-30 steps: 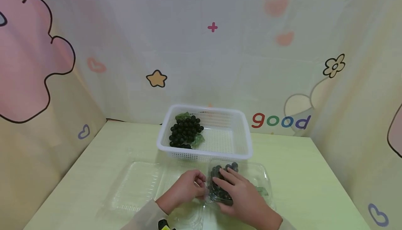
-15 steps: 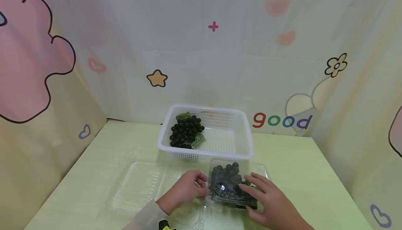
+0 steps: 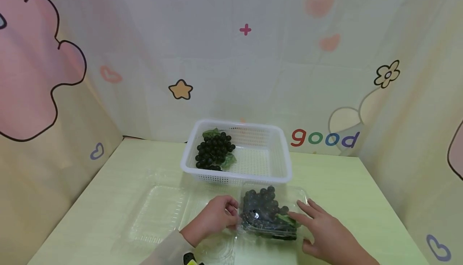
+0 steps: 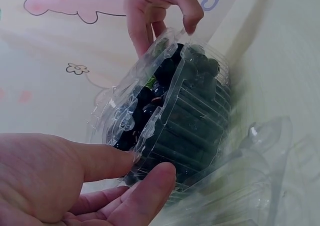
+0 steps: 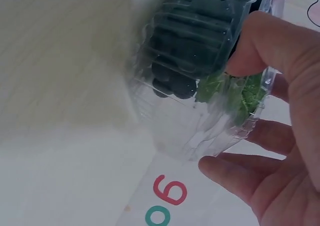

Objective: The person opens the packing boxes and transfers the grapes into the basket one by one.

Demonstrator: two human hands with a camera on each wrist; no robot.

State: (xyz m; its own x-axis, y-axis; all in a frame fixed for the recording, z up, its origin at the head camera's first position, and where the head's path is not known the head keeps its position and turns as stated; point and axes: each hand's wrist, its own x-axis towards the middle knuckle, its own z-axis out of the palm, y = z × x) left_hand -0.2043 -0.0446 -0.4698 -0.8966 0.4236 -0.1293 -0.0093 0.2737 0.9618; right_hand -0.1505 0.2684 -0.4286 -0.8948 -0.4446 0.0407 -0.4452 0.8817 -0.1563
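1. Thing: clear box (image 3: 269, 233) with dark grapes (image 3: 262, 200) inside and a green leaf (image 3: 287, 218) near its right end. It sits on the table (image 3: 332, 184), between your hands, just in front of the white basket (image 3: 238, 174).
2. Handling, judged by eye: box likely light, its weight mostly fruit and lying toward your left, where the grapes crowd; the right end looks nearly bare. Expect a slight tip to the left if lifted.
3. Plastic looks thin and glossy, so probably springy and a little slippery. The ribbed base wall should be stiffer; the lid (image 3: 289, 196) would likely dent under a hard press.
4. Best hold: rim or lower side walls, both ends at once. Avoid squeezing the middle of the lid. The leaf lies close to the rim and could get caught there; whether the rims are latched, you cannot tell.
5. Left hand (image 3: 217, 214): at the box's left edge, fingers bent, pinching the rim and wall there; the left-wrist view shows one fingertip by the rim, another lower against the base.
6. Right hand (image 3: 322, 226): reaching in from the right, fingers spread and fairly straight, thumb on the near side, other fingertips along the far right edge. Light contact only, by the look of it; you have no firm clasp at that end.
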